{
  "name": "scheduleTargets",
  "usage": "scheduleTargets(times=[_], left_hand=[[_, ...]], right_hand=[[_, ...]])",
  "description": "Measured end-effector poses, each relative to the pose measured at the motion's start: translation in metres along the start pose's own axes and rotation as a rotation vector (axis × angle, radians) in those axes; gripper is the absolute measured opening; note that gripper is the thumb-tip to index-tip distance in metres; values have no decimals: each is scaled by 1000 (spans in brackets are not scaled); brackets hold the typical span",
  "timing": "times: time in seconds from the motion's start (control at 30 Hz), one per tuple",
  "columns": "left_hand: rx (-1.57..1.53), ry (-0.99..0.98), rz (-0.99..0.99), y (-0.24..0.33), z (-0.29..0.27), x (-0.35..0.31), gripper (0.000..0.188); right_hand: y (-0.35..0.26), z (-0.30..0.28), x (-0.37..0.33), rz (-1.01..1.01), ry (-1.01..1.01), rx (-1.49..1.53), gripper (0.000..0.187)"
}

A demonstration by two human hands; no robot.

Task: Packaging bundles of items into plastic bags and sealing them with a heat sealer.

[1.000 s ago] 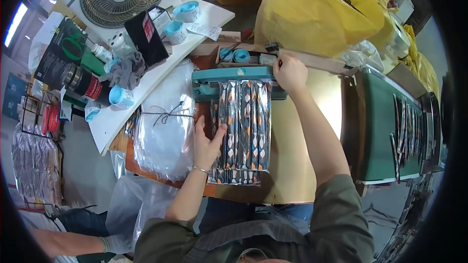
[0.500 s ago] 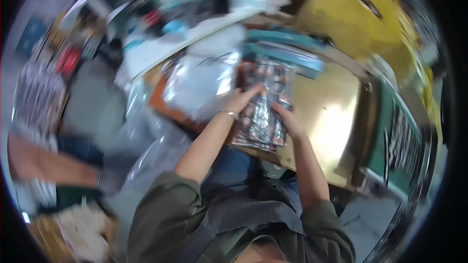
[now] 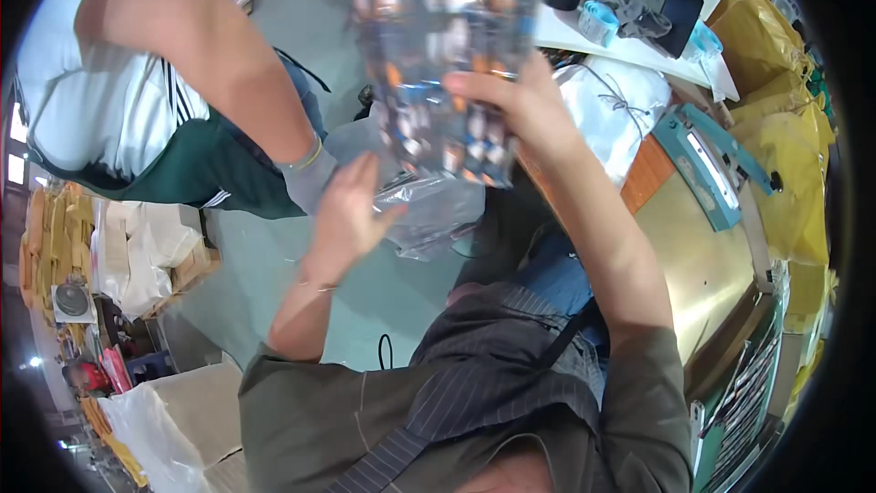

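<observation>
Holding a clear packet [image 3: 438, 46] of patterned items, right hand [image 3: 511, 100] gripping.

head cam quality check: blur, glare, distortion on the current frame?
Head view: the clear packet of patterned items is motion-blurred where the right hand grips it; the left hand is sharper. Glare sheens on the brass-coloured tabletop. Fisheye bends the teal sealer; corners are vignetted black.

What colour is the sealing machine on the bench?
Teal, with a pale strip along its top; the sealing machine shows in the head view.
</observation>
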State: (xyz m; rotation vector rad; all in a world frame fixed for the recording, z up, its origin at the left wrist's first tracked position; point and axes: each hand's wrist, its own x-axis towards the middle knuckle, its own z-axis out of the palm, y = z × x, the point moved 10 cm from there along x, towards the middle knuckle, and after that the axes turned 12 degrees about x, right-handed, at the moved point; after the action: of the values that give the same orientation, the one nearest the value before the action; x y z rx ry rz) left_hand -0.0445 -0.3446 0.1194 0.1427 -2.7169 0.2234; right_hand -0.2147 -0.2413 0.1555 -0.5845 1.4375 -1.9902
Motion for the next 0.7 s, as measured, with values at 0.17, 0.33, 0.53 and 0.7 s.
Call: scheduleTargets(times=[0.17, 0.33, 0.53, 0.7], left_hand=[[228, -399, 102, 32, 92, -24, 27], [-135, -371, 119, 54, 69, -33, 23], [-121, -464, 144, 47, 62, -31, 24], [-242, 45, 163, 72, -2, 16, 17]], right_hand=[[99, 38, 34, -49, -252, -147, 65], [219, 18, 9, 247, -672, -1379, 83], [138, -28, 18, 31, -385, -1460, 77], [2, -53, -68, -443, -30, -972, 48]])
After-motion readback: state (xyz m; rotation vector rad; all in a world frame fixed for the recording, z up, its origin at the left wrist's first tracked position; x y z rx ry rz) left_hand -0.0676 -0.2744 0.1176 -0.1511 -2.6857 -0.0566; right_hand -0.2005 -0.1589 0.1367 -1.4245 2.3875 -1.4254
